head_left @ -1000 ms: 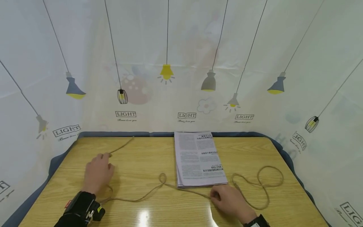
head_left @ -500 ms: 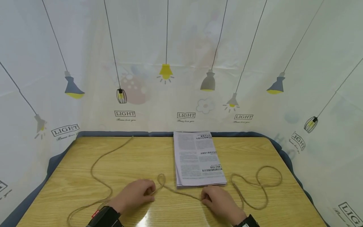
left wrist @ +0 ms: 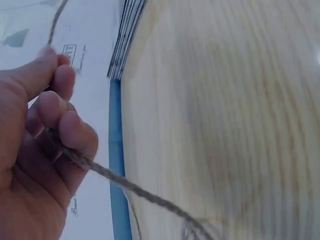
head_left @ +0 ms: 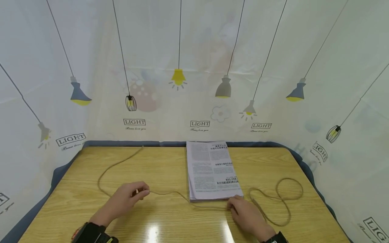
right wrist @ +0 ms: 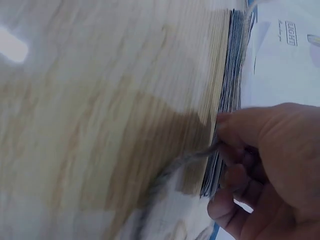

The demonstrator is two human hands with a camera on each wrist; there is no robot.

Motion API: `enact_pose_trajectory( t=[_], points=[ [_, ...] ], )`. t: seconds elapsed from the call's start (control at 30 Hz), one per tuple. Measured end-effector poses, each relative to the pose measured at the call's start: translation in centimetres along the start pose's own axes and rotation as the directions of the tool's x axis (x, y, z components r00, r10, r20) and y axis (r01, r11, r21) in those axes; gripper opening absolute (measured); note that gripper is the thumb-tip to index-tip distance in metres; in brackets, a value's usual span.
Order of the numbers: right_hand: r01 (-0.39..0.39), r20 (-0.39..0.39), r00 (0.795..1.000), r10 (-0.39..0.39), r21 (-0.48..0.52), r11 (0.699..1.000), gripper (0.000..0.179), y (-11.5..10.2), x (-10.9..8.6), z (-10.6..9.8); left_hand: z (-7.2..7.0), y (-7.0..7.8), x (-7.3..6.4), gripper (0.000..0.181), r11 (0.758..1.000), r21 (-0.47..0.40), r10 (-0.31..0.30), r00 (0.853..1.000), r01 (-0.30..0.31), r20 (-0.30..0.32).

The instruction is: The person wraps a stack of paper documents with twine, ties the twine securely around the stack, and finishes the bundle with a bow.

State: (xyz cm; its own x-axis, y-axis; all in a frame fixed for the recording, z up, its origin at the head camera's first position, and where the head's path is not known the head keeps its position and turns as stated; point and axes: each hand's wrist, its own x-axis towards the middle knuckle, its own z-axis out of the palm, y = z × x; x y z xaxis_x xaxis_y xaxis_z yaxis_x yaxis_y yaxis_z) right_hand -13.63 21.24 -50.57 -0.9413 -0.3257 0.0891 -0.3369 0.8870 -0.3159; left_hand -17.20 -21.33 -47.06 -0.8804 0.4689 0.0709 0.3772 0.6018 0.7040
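Note:
A thin brown twine rope (head_left: 164, 193) runs between the two hands, passing along the front edge of a folded newspaper stack (head_left: 212, 172). The left hand (head_left: 129, 197) pinches it between thumb and fingers, left of the newspapers; in the left wrist view the rope (left wrist: 135, 187) also threads through the curled fingers. At the stack's front right corner the right hand (head_left: 247, 214) pinches the rope, and in the right wrist view the rope (right wrist: 172, 170) trails from its fingertips across the wood.
The wooden table (head_left: 170, 222) has a dark blue cloth edge (head_left: 258, 144) at the back. Loose rope loops lie at the right, and another length curves off to the back left. A white curtain (head_left: 194, 40) printed with lamps surrounds the table on the far sides.
The left hand came in from the left to the rope near the middle, then drew it back left and up. The small loop there has straightened out. The right hand stayed near the stack's corner.

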Motion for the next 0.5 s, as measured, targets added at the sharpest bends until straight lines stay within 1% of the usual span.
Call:
enact_pose_trajectory(
  t=[0.1,0.13,0.23,0.3,0.4,0.5],
  points=[
    [-0.07,0.007,0.998,0.07,0.005,0.998,0.014,0.2,-0.1,-0.5,-0.7,-0.5,-0.5,0.023,1.0,0.026,-0.007,0.998,0.006,0.058],
    [-0.09,0.011,0.996,0.089,0.013,0.996,0.015,0.2,-0.1,-0.7,-0.9,-0.6,-0.6,0.024,1.0,0.015,-0.016,0.996,0.015,0.086],
    [-0.119,0.029,0.993,0.118,0.036,0.992,0.015,0.5,-0.3,-1.2,-1.1,-1.1,-1.1,0.028,1.0,-0.014,-0.023,0.986,0.026,0.166],
    [-0.123,0.058,0.991,0.12,0.06,0.991,0.014,0.8,-0.4,-1.5,-1.1,-1.4,-1.4,0.03,0.999,-0.034,-0.034,0.979,0.041,0.202],
    [-0.122,0.116,0.987,0.108,0.116,0.986,0.01,1.3,-0.7,-2.0,-0.7,-1.8,-1.8,0.03,0.998,-0.044,-0.037,0.975,0.048,0.221],
    [-0.095,0.174,0.983,0.061,0.194,0.976,0.006,2.2,-0.9,-2.3,-0.4,-2.3,-2.2,0.026,0.998,-0.054,-0.023,0.976,0.036,0.218]
  ],
)
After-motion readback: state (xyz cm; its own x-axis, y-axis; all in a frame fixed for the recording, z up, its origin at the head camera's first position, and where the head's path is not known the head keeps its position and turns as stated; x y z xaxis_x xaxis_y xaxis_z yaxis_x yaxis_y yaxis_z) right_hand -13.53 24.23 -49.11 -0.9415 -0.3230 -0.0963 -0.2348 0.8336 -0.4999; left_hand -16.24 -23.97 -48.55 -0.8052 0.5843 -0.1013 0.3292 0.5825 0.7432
